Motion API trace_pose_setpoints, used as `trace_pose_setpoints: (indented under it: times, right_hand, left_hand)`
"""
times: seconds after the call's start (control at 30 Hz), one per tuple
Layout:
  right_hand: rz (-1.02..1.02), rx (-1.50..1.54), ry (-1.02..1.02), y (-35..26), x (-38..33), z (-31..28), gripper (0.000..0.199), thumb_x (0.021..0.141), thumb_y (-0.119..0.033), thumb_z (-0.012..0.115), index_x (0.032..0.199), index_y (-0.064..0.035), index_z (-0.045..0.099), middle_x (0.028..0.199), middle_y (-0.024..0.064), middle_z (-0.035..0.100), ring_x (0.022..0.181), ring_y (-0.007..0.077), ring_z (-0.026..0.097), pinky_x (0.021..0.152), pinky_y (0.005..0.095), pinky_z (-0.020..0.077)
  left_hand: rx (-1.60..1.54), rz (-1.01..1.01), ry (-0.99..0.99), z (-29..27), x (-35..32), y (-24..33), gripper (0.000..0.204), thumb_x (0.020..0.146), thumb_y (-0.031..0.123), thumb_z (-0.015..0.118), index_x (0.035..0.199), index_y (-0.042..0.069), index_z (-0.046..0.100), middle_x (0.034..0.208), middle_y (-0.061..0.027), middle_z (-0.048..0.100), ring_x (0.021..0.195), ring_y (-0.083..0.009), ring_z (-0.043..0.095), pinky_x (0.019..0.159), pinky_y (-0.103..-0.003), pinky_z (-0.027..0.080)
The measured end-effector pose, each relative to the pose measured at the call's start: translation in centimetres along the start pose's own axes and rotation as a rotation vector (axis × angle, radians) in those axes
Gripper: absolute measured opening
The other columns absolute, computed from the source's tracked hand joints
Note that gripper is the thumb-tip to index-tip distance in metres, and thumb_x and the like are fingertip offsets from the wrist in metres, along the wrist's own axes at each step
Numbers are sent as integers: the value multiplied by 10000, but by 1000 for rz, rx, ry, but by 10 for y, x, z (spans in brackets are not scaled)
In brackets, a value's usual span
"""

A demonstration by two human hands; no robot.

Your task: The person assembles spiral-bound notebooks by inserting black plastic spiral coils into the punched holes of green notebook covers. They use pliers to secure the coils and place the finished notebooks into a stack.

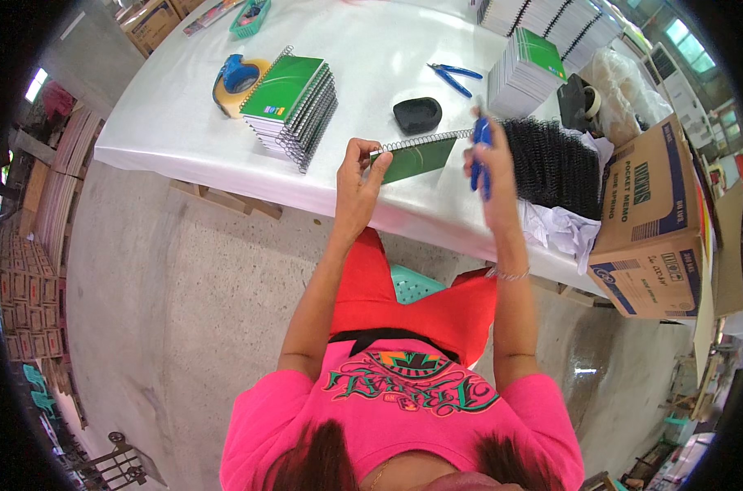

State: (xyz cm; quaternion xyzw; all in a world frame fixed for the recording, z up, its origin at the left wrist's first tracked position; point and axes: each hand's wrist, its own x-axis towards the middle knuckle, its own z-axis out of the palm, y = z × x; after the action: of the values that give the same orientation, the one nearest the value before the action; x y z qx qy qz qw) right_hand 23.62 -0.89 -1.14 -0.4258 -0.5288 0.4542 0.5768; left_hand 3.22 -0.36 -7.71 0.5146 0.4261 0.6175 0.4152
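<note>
Notebook (414, 157) hangs above the surface's (175, 123) near edge, left hand (357, 176) pinching its left corner, right hand (488, 164) clenched on blue pliers (480, 155) at the coil's right end. Best to keep the coil level and crimp squarely.

The left hand (357, 176) pinches the corner of a green spiral notebook (416, 155), held up over the white bench (175, 123). The right hand (488, 164) grips blue pliers (480, 155) at the notebook's wire end. A stack of green notebooks (294, 102) sits to the left beside a tape dispenser (236, 80). A heap of black wire coils (551, 164) lies to the right, next to a cardboard box (654, 221).
</note>
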Motion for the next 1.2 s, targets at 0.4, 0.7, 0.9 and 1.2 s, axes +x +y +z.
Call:
trace_pose_setpoints:
  times: [0.4, 0.7, 0.9, 1.2]
  right_hand:
    - [-321, -705, -120, 11, -56, 62, 539, 812, -135, 681, 1317, -68, 506, 1138, 168, 601, 996, 361, 575, 881, 449, 445]
    - [-348, -738, -123, 6, -57, 60, 522, 793, -121, 680, 1291, -70, 531, 1089, 160, 606, 948, 361, 575, 841, 452, 451]
    - [-425, -790, -117, 2, -59, 62, 502, 773, -117, 683, 1261, -75, 576, 1043, 134, 617, 890, 339, 590, 798, 441, 475]
    - [-381, -903, -138, 8, -63, 65, 528, 768, -106, 706, 1283, -90, 593, 1088, 129, 647, 909, 320, 626, 805, 409, 513]
  left_hand:
    - [274, 141, 43, -6, -3, 11, 183, 888, 72, 677, 1054, -2, 663, 848, -108, 694, 770, -148, 655, 718, -284, 513]
    - [218, 142, 24, -8, -7, 12, 171, 878, 53, 669, 1037, -7, 685, 864, -126, 706, 813, -138, 665, 764, -274, 517]
    - [229, 115, 2, -9, -11, 15, 237, 869, -20, 614, 1094, -1, 687, 886, -123, 730, 835, -134, 681, 782, -274, 526]
    - [183, 57, 23, -9, -13, 13, 246, 896, -29, 583, 1122, -14, 679, 914, -104, 752, 835, -108, 697, 721, -245, 533]
